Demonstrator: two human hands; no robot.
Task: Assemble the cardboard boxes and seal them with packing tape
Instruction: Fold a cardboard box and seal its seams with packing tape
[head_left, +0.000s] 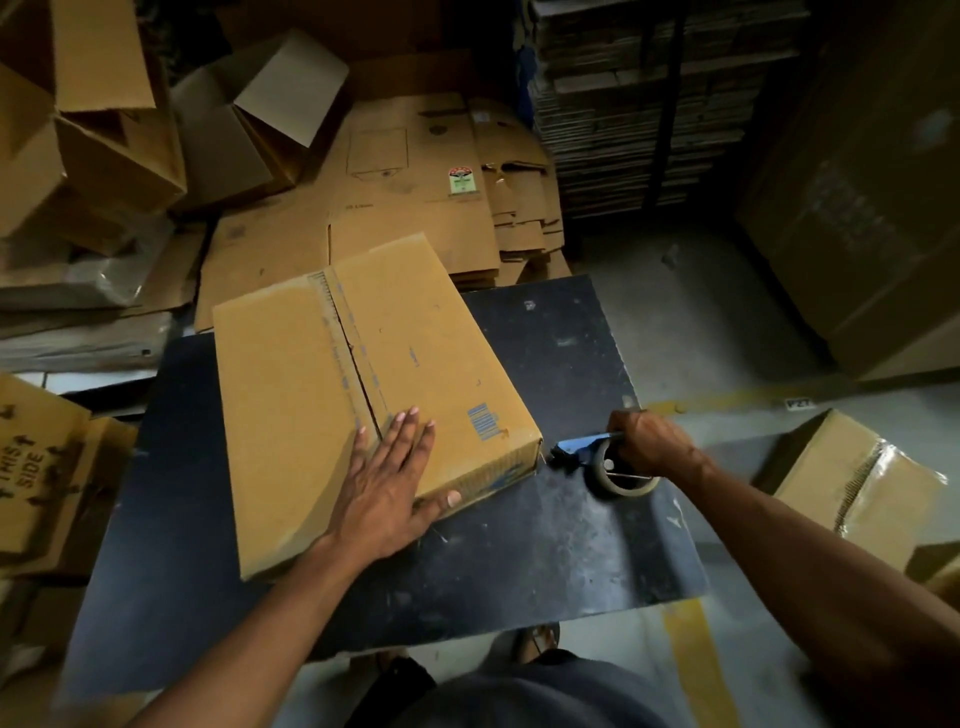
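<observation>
The left hand (387, 483) lies flat with straight fingers on the near end of the cardboard box (363, 384), thumb hooked over its near edge, fingertips beside the centre seam where the two top flaps meet. The right hand (652, 441) is curled round the handle of a blue tape dispenser (605, 462), which sits just right of the box's near right corner, its roll of tape low over the counter (545, 545). The box lies closed on the dark counter, angled from near left to far right; its contents cannot be seen. Far beyond it, flattened boxes (415, 197) are spread out, with open boxes (104, 135) heaped at far left. On the floor at right stands a taped box (852, 483), shut.
</observation>
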